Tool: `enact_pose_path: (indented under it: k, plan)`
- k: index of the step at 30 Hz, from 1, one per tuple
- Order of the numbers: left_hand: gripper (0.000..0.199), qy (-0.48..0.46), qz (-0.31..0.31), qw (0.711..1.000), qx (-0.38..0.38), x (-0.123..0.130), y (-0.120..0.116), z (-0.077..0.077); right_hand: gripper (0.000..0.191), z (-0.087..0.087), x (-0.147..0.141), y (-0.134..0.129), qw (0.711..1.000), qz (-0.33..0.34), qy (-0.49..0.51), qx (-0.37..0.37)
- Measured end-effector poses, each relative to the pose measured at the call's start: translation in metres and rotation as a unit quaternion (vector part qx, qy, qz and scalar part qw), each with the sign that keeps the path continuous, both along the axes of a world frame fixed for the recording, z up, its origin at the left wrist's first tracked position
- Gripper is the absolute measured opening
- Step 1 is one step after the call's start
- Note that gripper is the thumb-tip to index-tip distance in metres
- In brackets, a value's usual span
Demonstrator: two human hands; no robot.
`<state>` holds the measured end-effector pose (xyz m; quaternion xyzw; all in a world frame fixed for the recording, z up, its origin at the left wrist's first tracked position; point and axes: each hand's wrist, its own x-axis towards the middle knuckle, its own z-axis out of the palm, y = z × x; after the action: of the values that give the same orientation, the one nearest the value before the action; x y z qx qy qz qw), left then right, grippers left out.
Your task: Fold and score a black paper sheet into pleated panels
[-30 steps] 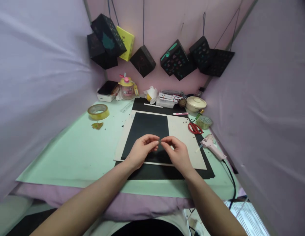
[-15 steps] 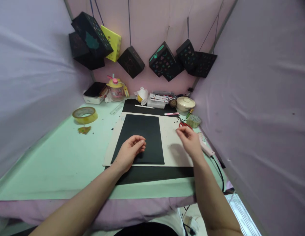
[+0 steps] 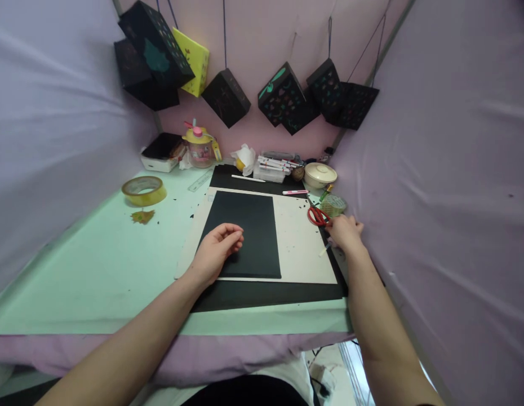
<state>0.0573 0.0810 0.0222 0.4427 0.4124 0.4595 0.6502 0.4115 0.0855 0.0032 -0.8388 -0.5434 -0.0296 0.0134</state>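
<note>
My left hand (image 3: 218,251) is above the left part of a smooth black sheet (image 3: 253,225), fingers curled in and thumb against them, with nothing visible in the grip. That sheet lies on a cream board (image 3: 302,248), which rests over larger black paper (image 3: 266,294). At the board's right edge my right hand (image 3: 345,232) is closed, its fingers bent downward. Below those fingers a small pale, see-through strip (image 3: 324,250) shows; what the hand grips is mostly hidden. Just left of it lie red-handled scissors (image 3: 318,216).
Behind the board are a pink cutter (image 3: 294,192), a white pen (image 3: 248,179), a box of markers (image 3: 270,172) and a lidded bowl (image 3: 320,175). A tape roll (image 3: 143,192) and dry leaf (image 3: 142,216) lie left. Black boxes (image 3: 226,98) hang above; fabric walls (image 3: 448,169) flank the table.
My right hand has moved right and outward, from over the board to its right edge, and now covers the pink corded tool's spot. My left hand stays nearly in place.
</note>
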Motion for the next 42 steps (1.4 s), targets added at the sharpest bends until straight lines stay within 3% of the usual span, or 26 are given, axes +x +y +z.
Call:
enact_pose_path:
  k: [6, 13, 19, 24, 26, 30, 36, 39, 42]
  plan:
    - [0.026, -0.008, 0.010, 1.000, 0.009, -0.003, 0.002, 0.003, 0.022, 0.001, -0.002, -0.002, 0.997, -0.037, -0.063, 0.011]
    - [0.024, -0.002, 0.028, 0.999, 0.038, -0.009, 0.006, 0.003, 0.026, -0.007, -0.002, -0.007, 0.997, -0.030, -0.044, 0.056]
    - [0.026, -0.002, 0.048, 0.998, 0.049, -0.014, 0.012, 0.004, 0.020, 0.000, -0.005, -0.011, 0.986, -0.030, 0.021, 0.165]
    - [0.027, 0.006, 0.055, 0.998, 0.043, -0.015, 0.014, 0.004, 0.035, 0.007, 0.013, -0.028, 0.952, -0.037, 0.103, 0.287]
    - [0.027, 0.009, 0.055, 0.998, 0.040, -0.016, 0.015, 0.003, 0.033, 0.009, 0.022, -0.043, 0.959, -0.034, 0.102, 0.261]
    - [0.030, 0.007, 0.057, 0.998, 0.035, -0.015, 0.016, 0.003, 0.028, 0.008, 0.028, -0.075, 0.986, -0.031, 0.095, 0.133]
    - [0.033, 0.012, 0.057, 0.998, 0.023, -0.014, 0.017, 0.002, 0.048, -0.009, 0.023, -0.096, 0.992, 0.006, 0.105, 0.072]
    - [0.034, 0.017, 0.053, 0.998, 0.017, -0.015, 0.017, 0.001, 0.039, -0.012, 0.021, -0.095, 0.985, 0.006, 0.104, 0.139]
    - [0.034, 0.018, 0.053, 0.998, 0.015, -0.016, 0.017, 0.000, 0.036, -0.005, 0.016, -0.095, 0.942, -0.007, 0.190, 0.276]
